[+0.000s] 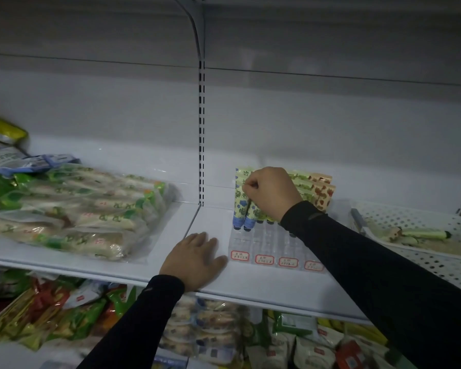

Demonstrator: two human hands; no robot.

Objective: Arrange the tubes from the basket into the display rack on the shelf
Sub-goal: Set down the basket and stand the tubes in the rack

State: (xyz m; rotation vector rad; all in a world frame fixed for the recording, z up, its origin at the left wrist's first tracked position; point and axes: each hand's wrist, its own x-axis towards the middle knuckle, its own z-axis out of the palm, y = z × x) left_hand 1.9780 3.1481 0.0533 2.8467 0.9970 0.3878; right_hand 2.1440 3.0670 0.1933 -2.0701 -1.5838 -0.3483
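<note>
A clear plastic display rack with red-bordered labels along its front stands on the white shelf. Several tubes stand cap-down in its back rows, with green-and-blue floral ones at the left and strawberry-patterned ones at the right. My right hand pinches the top edge of a green floral tube standing in the rack. My left hand rests flat on the shelf, just left of the rack's front corner. At the right, a white perforated basket holds a few more tubes.
A large clear bag of green-and-white packets lies on the shelf to the left, past the slotted upright. More packaged goods fill the lower shelf. The rack's front rows hold no tubes.
</note>
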